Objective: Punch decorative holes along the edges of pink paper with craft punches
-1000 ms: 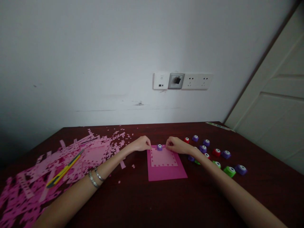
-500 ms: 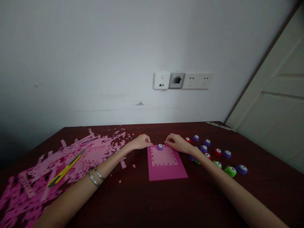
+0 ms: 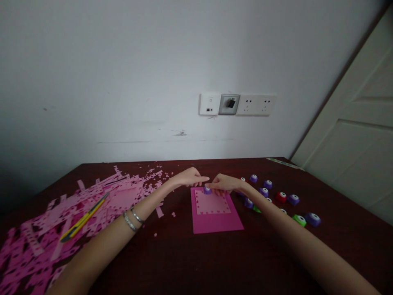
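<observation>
A small purple paper punch [image 3: 207, 190] sits at the far edge of a pale pink square with a punched border [image 3: 213, 203]. That square lies on a darker pink sheet [image 3: 216, 219]. My left hand [image 3: 190, 178] reaches in from the left, its forefinger stretched out over the punch. My right hand [image 3: 224, 184] comes from the right, fingers together and touching the punch. Both hands nearly meet above it.
Several purple, red and green punches [image 3: 281, 197] are scattered right of the sheet. Pink paper scraps [image 3: 55, 221] and a yellow utility knife [image 3: 82, 219] cover the table's left. A wall with sockets [image 3: 238, 105] stands behind; a door [image 3: 359, 135] is at the right.
Both hands have closed in on the purple punch. The left forefinger now stretches over it and the right fingers have moved left onto it.
</observation>
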### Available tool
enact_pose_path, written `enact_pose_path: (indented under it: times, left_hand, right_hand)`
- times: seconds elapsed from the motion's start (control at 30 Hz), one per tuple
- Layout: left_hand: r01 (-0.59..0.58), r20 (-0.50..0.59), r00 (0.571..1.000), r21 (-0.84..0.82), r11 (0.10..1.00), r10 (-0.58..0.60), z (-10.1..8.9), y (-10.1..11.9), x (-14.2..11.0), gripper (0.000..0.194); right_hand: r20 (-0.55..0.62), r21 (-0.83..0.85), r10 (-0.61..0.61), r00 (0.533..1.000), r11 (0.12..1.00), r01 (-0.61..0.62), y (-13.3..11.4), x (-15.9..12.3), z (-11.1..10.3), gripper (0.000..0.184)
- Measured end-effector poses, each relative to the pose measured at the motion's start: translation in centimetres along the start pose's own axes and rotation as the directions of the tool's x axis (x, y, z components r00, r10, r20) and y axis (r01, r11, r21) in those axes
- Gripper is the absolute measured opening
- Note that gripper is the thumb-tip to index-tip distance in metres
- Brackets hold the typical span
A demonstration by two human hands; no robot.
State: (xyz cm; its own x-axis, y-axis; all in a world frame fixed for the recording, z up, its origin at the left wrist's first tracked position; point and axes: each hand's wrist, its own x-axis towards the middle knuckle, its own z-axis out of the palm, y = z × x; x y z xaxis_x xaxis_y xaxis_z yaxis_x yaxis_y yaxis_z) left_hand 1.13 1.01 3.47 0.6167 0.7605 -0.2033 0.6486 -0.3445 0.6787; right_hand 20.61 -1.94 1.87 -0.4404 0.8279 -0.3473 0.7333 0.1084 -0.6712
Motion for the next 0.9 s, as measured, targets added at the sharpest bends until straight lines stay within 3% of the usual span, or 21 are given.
enact_pose_path:
  times: [0.17, 0.43, 0.67, 0.9]
  left_hand:
    - [0.119, 0.21, 0.97, 0.043, 0.992, -0.126, -0.1, 0.6, 1.2, 0.051]
    - [0.188, 0.386, 0.91, -0.061, 0.98, -0.15, -0.1, 0.1, 3.0, 0.046]
    - [0.162, 0.316, 0.938, -0.041, 0.986, -0.141, 0.7, -0.3, 2.8, 0.052]
    - [0.108, 0.194, 0.974, 0.045, 0.993, -0.115, 1.3, -0.3, 2.2, 0.051]
  right_hand:
    - [0.099, 0.051, 0.102, 0.99, 0.993, -0.107, -0.9, 0.3, -0.3, 0.048]
    - [0.205, 0.117, 0.2, 0.958, 0.967, -0.227, -1.4, 1.1, -0.6, 0.037]
    - [0.217, 0.107, 0.244, 0.945, 0.957, -0.271, -1.5, 1.8, -0.6, 0.028]
    - [0.125, 0.03, 0.249, 0.96, 0.967, -0.254, -2.0, 1.4, -0.1, 0.027]
